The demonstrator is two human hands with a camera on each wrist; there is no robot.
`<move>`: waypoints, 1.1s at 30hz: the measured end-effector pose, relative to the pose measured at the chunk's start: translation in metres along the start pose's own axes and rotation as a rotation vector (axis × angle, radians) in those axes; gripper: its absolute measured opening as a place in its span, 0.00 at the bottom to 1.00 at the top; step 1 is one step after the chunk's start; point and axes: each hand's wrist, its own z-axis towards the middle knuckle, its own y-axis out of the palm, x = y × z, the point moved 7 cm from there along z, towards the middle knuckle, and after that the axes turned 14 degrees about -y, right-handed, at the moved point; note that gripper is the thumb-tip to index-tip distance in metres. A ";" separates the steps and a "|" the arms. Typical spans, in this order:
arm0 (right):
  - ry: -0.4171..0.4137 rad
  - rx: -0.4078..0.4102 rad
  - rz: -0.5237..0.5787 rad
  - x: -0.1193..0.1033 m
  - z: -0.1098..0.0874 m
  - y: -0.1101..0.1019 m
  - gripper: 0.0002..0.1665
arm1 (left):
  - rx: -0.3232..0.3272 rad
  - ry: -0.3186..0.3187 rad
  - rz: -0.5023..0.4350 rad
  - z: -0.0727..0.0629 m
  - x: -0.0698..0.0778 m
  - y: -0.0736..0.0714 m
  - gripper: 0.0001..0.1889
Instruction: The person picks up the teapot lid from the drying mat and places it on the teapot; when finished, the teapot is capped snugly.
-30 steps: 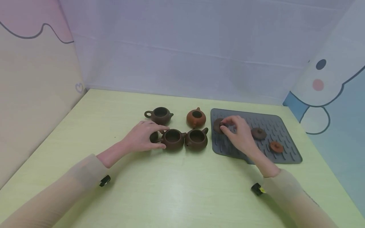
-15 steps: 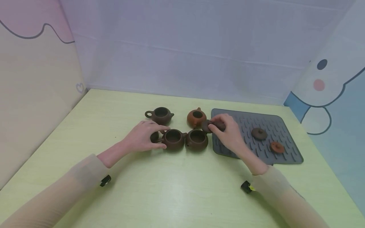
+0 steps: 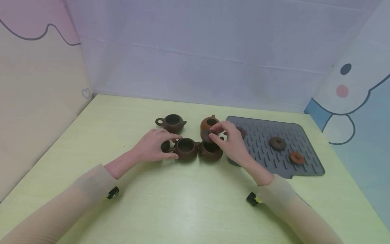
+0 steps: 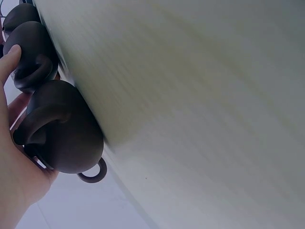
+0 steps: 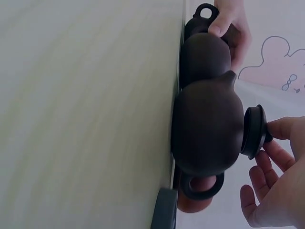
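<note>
My right hand [image 3: 230, 141] pinches a dark brown lid [image 3: 207, 136] by its knob, with the other fingers loosely bent. The lid hangs tilted over the mouth of the front right teapot [image 3: 210, 155]; in the right wrist view, a narrow gap shows between lid [image 5: 254, 132] and pot. My left hand [image 3: 152, 145] holds the middle brown teapot [image 3: 186, 154] at its handle end, thumb on the near side and fingers on the far side. Another dark teapot [image 4: 66, 129] sits beneath that palm, mostly hidden in the head view. The front teapots stand in a row.
Behind the row stand a lidless brown teapot [image 3: 173, 125] and a lidless orange one [image 3: 208, 122]. On a grey ridged mat [image 3: 259, 154] at right lie a brown lid [image 3: 277, 143], an orange lid [image 3: 297, 158] and another dark lid [image 3: 241, 132], partly behind my right hand.
My right hand has lifted the brown lid off the mat's left edge and carried it left, over the front right teapot. The left hand has stayed in place.
</note>
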 end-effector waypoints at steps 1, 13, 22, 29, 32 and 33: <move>-0.006 -0.002 0.008 -0.002 0.001 0.003 0.10 | 0.002 0.000 -0.001 0.000 0.000 0.000 0.34; -0.073 -0.049 0.084 -0.020 0.013 0.032 0.08 | 0.004 0.005 -0.008 0.000 0.000 -0.001 0.34; -0.088 -0.110 0.062 -0.027 0.017 0.046 0.08 | 0.002 0.002 0.001 0.001 -0.001 -0.001 0.35; -0.114 -0.137 0.038 -0.030 0.017 0.051 0.09 | -0.003 -0.004 -0.004 0.000 -0.002 -0.001 0.36; -0.122 -0.141 0.036 -0.029 0.018 0.053 0.09 | -0.004 -0.004 -0.007 0.000 -0.002 -0.001 0.35; -0.123 -0.142 0.036 -0.029 0.018 0.054 0.09 | -0.004 -0.004 -0.007 0.000 -0.002 -0.001 0.35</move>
